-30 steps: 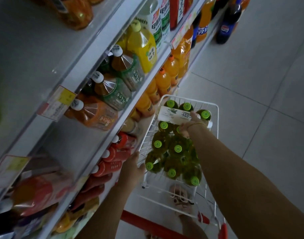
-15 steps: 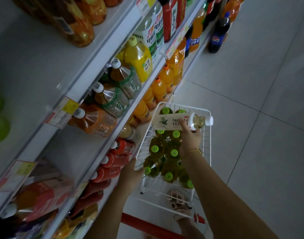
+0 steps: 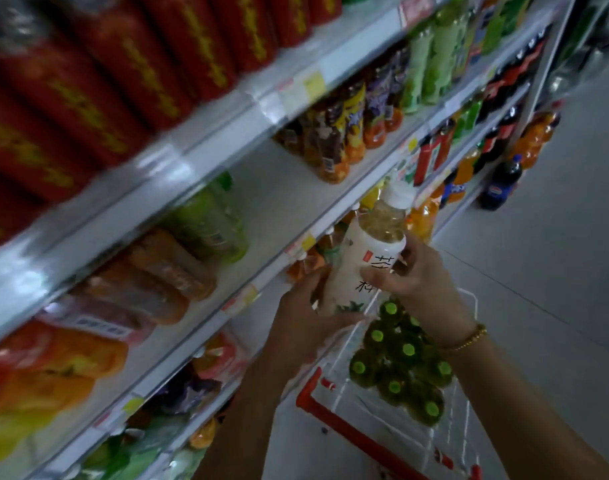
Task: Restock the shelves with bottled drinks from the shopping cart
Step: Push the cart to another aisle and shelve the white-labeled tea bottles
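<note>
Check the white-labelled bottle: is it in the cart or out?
Out: left hand and right hand grip the white-labelled bottle, roughly upright, above the cart.

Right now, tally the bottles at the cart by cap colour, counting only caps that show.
Green-capped bottles in the cart: 8 showing (the right hand may hide more)
White-capped bottle, held by the left hand and right hand: 1
Total: 9

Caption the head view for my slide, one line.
Left hand and right hand hold a white-labelled bottle by the shopping cart of green-capped bottles, beside stocked drink shelves.
</note>
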### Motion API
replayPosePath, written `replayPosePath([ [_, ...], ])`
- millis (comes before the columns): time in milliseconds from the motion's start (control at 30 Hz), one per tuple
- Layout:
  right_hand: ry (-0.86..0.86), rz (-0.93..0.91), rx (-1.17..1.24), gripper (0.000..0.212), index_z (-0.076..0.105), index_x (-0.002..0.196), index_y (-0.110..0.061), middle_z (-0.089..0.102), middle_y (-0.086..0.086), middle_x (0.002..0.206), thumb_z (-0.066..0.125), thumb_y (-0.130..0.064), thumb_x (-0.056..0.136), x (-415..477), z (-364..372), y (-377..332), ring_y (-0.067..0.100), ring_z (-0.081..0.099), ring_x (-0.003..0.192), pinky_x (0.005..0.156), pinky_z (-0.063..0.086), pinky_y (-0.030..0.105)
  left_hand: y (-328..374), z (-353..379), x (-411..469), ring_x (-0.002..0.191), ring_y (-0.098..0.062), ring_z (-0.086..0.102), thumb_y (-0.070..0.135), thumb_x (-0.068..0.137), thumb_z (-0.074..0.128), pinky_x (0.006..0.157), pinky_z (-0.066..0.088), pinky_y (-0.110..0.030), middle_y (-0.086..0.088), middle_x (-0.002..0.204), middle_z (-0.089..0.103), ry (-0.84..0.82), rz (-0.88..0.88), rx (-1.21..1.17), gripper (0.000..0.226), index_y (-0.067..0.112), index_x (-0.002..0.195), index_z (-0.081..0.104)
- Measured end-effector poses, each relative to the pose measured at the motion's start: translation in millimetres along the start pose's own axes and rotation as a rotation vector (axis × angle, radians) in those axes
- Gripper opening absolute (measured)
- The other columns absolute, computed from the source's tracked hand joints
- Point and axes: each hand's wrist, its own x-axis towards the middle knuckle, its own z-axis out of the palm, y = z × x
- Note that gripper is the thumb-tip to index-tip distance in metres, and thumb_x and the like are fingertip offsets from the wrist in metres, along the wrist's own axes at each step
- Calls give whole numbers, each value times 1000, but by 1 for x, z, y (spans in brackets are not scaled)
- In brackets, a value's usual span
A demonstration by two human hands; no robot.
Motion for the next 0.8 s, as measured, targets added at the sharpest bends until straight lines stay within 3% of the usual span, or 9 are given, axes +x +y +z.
replayPosePath([
  [167,-159,-236,47,63,59,118,-26,69,-11,108,82,-29,60,-19,56,-117,8,65,101,81,54,23,57,-86,-69,96,19,54,28,65,83,74,43,0,40,99,59,302,199,60,59,51,107,47],
  [233,-241,-343,7,65,55,123,-28,66,-14,114,79,-29,63,-28,82,-159,6,61,108,87,52,24,82,-125,-94,95,20,54,37,66,80,72,42,0,45,98,56,401,270,102,54,51,106,48],
  [333,-349,-474,-44,58,55,114,-38,64,-26,108,76,-40,60,-41,124,-214,-6,59,104,85,51,14,110,-181,-129,102,8,57,52,64,74,80,47,-8,29,113,58,589,384,227,60,43,119,53],
  [433,-358,-618,-59,52,53,101,-42,64,-35,94,74,-46,53,-53,161,-264,-10,61,90,72,50,7,133,-228,-166,105,8,55,52,62,74,86,47,-12,26,114,57,684,424,288,62,47,120,52],
  [567,-374,-820,-9,48,55,101,-35,65,-34,85,81,-32,60,-67,201,-327,-13,62,84,64,48,4,166,-284,-214,101,18,51,53,62,76,79,41,-1,34,109,53,818,459,393,62,54,115,44],
  [667,-371,-932,27,46,56,102,-33,65,-28,88,81,-31,64,-73,229,-371,-14,62,84,66,49,5,179,-322,-242,102,12,54,56,62,72,83,42,-2,27,114,55,954,445,481,67,38,123,49],
  [800,-364,-986,38,54,59,109,-20,68,-13,102,82,-38,63,-63,271,-424,-2,66,89,72,57,19,180,-370,-262,112,6,43,49,73,70,89,32,-1,18,123,50,1119,353,611,64,28,130,50],
])
